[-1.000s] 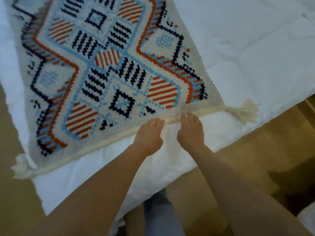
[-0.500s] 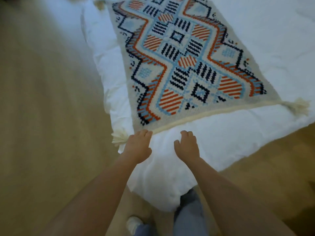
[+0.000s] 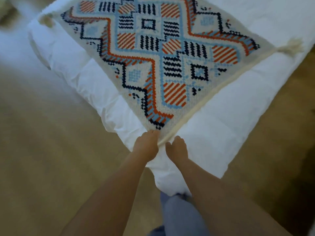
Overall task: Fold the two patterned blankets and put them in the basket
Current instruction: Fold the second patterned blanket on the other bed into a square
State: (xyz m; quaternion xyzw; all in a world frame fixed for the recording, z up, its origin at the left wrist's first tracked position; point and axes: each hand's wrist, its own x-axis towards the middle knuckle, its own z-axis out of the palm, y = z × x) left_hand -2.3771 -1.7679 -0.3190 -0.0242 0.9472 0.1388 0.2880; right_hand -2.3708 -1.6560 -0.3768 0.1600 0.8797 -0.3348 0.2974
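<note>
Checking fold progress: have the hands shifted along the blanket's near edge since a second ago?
Yes. Both the left hand and right hand moved leftward along the blanket, from mid-edge to its near-left corner.

The patterned blanket (image 3: 158, 53) lies flat on the white duvet (image 3: 230, 126), which lies on the floor (image 3: 42, 159). At the blanket's six-o'clock corner, the left hand (image 3: 146, 147) and right hand (image 3: 177, 149) sit side by side. A tassel (image 3: 292, 46) lies at three o'clock.

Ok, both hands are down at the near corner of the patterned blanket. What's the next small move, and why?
Probably pinch that corner and carry it up toward the far tasselled corner. The patterned blanket lies flat and unfolded on the white bedding, with the left hand and right hand at its near corner.
</note>
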